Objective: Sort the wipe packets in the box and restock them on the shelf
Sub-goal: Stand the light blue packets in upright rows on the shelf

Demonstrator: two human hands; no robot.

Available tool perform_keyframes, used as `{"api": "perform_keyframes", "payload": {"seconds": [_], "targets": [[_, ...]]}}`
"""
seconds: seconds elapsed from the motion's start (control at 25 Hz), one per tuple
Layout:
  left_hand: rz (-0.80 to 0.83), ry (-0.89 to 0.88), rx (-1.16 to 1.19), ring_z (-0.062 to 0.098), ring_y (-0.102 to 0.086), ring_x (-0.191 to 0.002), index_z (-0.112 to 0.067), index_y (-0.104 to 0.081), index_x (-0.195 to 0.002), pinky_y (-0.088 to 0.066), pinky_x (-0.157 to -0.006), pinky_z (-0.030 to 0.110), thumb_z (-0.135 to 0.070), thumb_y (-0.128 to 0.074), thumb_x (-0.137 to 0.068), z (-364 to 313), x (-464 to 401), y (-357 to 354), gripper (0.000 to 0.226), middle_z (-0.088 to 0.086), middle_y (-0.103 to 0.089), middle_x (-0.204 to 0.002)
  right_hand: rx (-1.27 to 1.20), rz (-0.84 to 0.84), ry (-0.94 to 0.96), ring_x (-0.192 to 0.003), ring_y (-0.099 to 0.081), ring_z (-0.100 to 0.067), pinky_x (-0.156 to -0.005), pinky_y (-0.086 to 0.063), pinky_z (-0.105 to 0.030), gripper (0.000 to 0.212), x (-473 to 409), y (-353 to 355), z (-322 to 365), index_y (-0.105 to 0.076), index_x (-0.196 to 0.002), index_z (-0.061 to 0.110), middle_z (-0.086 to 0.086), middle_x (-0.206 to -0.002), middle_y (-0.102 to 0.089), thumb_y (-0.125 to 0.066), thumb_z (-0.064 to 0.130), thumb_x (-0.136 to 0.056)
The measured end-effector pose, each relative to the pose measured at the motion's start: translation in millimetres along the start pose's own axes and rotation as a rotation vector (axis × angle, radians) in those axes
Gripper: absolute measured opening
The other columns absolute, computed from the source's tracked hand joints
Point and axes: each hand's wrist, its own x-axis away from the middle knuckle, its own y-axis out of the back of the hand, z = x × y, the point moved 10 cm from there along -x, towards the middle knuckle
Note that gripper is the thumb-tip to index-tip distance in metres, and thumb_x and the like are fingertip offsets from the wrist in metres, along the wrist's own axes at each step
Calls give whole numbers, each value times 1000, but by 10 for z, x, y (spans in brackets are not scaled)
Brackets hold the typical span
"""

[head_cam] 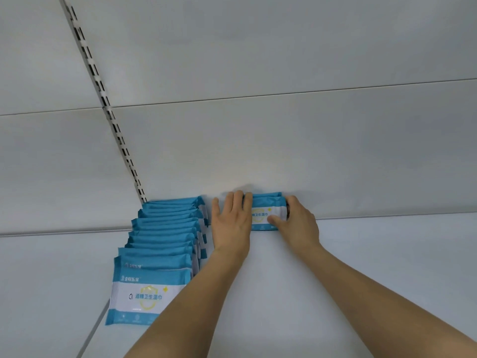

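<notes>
A few blue-and-white wipe packets [268,211] stand upright against the back wall of the white shelf [361,254]. My left hand [232,223] lies flat against their left end, fingers straight. My right hand [299,226] grips their right end, thumb across the front packet's face. A long row of several matching packets [165,244] runs from the back wall toward the front at the left, the nearest one facing me. No box is in view.
A slotted metal upright [103,104] runs up the back panel [284,138] left of centre. The shelf's left edge [93,329] lies just beyond the packet row. Bare shelf surface stretches to the right of my hands.
</notes>
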Motion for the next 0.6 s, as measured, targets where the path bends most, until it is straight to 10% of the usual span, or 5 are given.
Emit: {"api": "perform_keyframes", "payload": {"seconds": [0.36, 0.6], "targets": [[-10, -81, 236, 18, -2, -151, -24, 3, -155, -2, -121, 44, -48, -48, -96, -363, 395, 460, 82, -3, -5, -163, 302, -28, 237, -148, -10, -17, -118, -14, -36, 69, 704, 789, -55, -12, -154, 25, 4, -162, -9, -42, 49, -97], [-214, -189, 446, 28, -52, -126, -16, -41, -143, -37, -108, 51, -53, -47, -91, -1339, 1270, 978, 64, 5, -55, -137, 358, -166, 279, -137, -39, -19, -111, -31, -42, 58, 1730, 1766, -727, -42, -143, 21, 0, -150, -41, -37, 52, -93]]}}
